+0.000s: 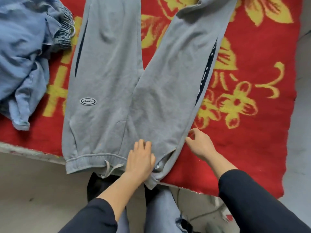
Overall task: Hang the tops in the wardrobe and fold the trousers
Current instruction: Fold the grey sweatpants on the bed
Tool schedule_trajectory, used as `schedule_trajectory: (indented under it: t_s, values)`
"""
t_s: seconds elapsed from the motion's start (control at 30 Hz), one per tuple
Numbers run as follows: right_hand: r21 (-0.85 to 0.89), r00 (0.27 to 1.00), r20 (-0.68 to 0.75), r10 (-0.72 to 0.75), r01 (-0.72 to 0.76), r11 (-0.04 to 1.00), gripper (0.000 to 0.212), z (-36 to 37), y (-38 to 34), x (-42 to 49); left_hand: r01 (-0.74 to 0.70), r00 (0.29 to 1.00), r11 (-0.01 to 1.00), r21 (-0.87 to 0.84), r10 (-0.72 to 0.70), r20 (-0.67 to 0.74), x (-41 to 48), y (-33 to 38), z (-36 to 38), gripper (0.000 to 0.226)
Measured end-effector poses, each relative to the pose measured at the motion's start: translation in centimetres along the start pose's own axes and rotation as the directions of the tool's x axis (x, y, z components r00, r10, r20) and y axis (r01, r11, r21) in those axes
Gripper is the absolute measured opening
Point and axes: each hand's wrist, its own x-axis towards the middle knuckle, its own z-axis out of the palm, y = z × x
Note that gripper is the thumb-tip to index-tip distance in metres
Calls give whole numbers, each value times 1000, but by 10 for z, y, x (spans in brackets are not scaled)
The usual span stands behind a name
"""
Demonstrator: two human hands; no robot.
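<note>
Grey jersey trousers are laid flat on a red blanket patterned with yellow flowers, as seen from the head camera. The waistband is nearest the person, at the blanket's near edge, and the long axis runs away from the body, with the two legs splayed in a V and the one on the person's right angled outward. The left hand is laid flat, fingers straight, on the cloth at the middle of the waist, pinning it. The right hand is set at the outer seam of the right-side leg, fingertips at the edge (whether the cloth is yet pinched cannot be told). The fold, it is judged, would be made by carrying that leg leftward over the other, so the right hand is the better placed. A heap of blue clothes is left on the blanket's left part, just beside the other leg. Pale floor is seen below the near edge.
</note>
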Motion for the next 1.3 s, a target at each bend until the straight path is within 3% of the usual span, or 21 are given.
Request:
schedule_trajectory:
  t_s: [0.13, 0.23, 0.3, 0.43, 0.53, 0.63, 0.7, 0.8, 0.87, 0.93, 1.0, 1.07, 1.1, 1.17, 1.23, 1.3]
  values:
    - [134, 996, -82, 28, -17, 991, 42, -19, 14, 37, 130, 986, 988, -82, -121, 111, 7, 63, 31, 84]
    - [259, 991, -105, 78, -49, 965, 33, -17, 14, 60, 271, 936, 958, -88, -241, 257, 7, 68, 57, 105]
    - [346, 981, -169, 96, -33, 938, 32, -11, 8, 72, 282, 922, 959, -28, -262, 283, 5, 66, 59, 116]
    - [560, 959, -221, 175, -22, 828, 38, -5, -19, 88, 242, 925, 970, -5, -229, 304, 4, 58, 52, 115]
    - [732, 943, -220, 250, -10, 682, 31, -14, -45, 93, 200, 926, 977, -78, -162, 342, 2, 49, 40, 108]
    - [770, 962, -213, 172, 57, 636, 13, -28, -81, 90, 208, 887, 916, -344, -28, 462, 2, 24, 10, 97]
    - [781, 965, -231, 121, 109, 614, 16, -35, -113, 86, 240, 876, 783, -574, 81, 476, 3, -8, -23, 84]
    - [738, 941, -333, 57, 223, 637, 15, -38, -171, 79, 360, 866, 559, -747, 98, 491, -2, -69, -73, 63]
    - [685, 925, -381, -8, 288, 669, 19, -32, -216, 74, 462, 861, 394, -795, 15, 508, -9, -110, -98, 42]
    - [657, 913, -400, -85, 350, 668, 21, -20, -266, 68, 479, 874, 303, -824, -74, 480, -17, -151, -114, 43]
    - [653, 898, -393, -197, 423, 628, 21, -3, -313, 64, 489, 870, 172, -855, -163, 465, -23, -190, -118, 44]
    - [669, 893, -280, -352, 444, 596, 17, 21, -351, 58, 514, 837, 77, -855, -266, 479, -25, -224, -110, 29]
    - [660, 885, -169, -434, 429, 617, 26, 32, -365, 54, 524, 814, 77, -848, -338, 472, -27, -238, -103, 25]
    - [479, 852, 47, -522, 440, 760, 60, 56, -378, 50, 544, 759, 120, -830, -491, 427, -28, -261, -85, 23]
    - [232, 843, 173, -510, 468, 853, 66, 78, -371, 53, 540, 717, 134, -831, -591, 370, -28, -271, -66, 16]
    - [70, 853, 240, -464, 461, 884, 65, 95, -356, 56, 496, 719, 165, -852, -629, 296, -24, -273, -54, 12]
